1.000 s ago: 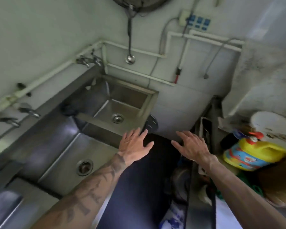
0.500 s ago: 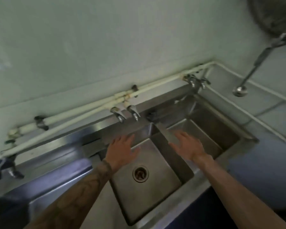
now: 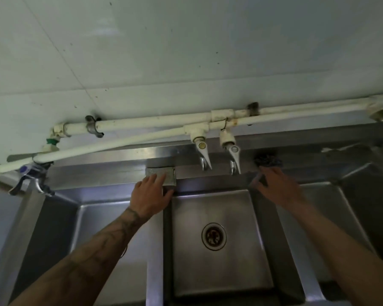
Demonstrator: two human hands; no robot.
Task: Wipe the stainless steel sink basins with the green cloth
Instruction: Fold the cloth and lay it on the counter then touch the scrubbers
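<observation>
Hands reach for the sink's back ledge: left hand (image 3: 152, 195) lies open on a grey pad (image 3: 161, 174), right hand (image 3: 274, 186) spreads toward a dark wad (image 3: 268, 161), likely the cloth. Neither grips yet; basins (image 3: 219, 239) await wiping.

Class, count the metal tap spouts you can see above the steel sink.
3: two side by side over the middle basin, one at far left. Another may be hidden at the right edge.

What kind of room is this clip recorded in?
Most likely a commercial or utility kitchen wash-up area. A multi-basin stainless steel sink sits against a tiled wall, fed by exposed white pipes with two taps over the middle basin.
</observation>
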